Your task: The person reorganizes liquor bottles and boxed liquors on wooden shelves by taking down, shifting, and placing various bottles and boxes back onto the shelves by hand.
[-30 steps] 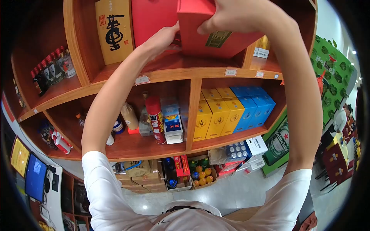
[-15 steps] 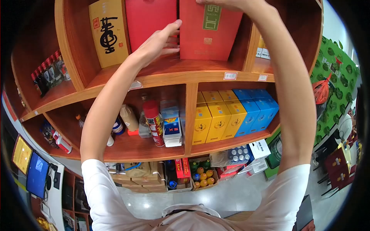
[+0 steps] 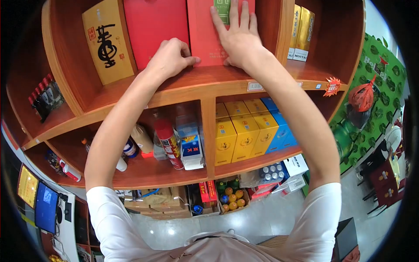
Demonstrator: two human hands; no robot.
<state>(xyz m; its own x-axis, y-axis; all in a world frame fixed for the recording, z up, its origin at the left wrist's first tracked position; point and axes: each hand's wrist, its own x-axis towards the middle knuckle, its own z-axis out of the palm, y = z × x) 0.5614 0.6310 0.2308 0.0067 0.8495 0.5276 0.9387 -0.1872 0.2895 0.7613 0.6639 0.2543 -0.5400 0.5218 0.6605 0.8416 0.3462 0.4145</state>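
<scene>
A red gift box (image 3: 205, 32) with a green label stands upright on the upper wooden shelf. My right hand (image 3: 240, 41) lies against its front, fingers spread upward over the label and thumb near the bottom edge. At the box's lower left corner is my left hand (image 3: 170, 56), its fingers loosely bent and a fingertip touching the corner without gripping it. Directly to the left stands a plain darker red box (image 3: 155, 26), partly behind my left hand. Further left, a gold box (image 3: 107, 46) with black lettering leans slightly.
Below, yellow boxes (image 3: 246, 135), blue boxes (image 3: 279, 135) and a red spray can (image 3: 168, 142) fill the lower shelf. Gold boxes (image 3: 301, 32) stand in the right compartment. A shelf divider (image 3: 283, 30) rises right of the red box. Cartons (image 3: 159, 203) sit on the floor.
My right hand has come down from the box's top to spread over its front. My left hand has moved lower, its fingers now bent at the bottom corner. The view has shifted slightly.
</scene>
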